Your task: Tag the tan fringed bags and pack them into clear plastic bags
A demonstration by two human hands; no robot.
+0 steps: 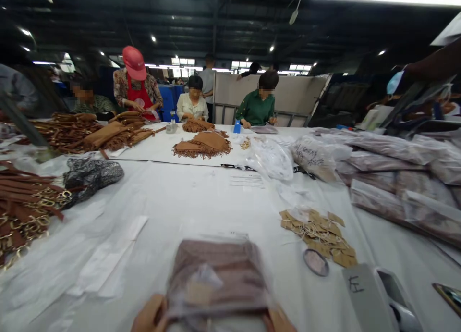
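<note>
A clear plastic bag (219, 274) with a flat mauve-brown item inside is at the bottom centre, over the white table. It is blurred by motion, and a tan tag and a pale scrap show on its front. My left hand (149, 315) grips its lower left corner with curled fingers. At the lower right corner my right hand (279, 320) holds the same bag; its fingertips are partly hidden by the bag. To the right lie a heap of tan hang tags (324, 236) with white strings and a small round dish (316, 262).
Brown straps with gold buckles (25, 207), black crumpled plastic (91, 176) and white sheets (108, 260) lie at left. Bagged goods (389, 178) are piled at right. A grey box (367, 293) and a phone (448, 296) sit front right. Co-workers handle fringed brown pieces (205, 143) across the table.
</note>
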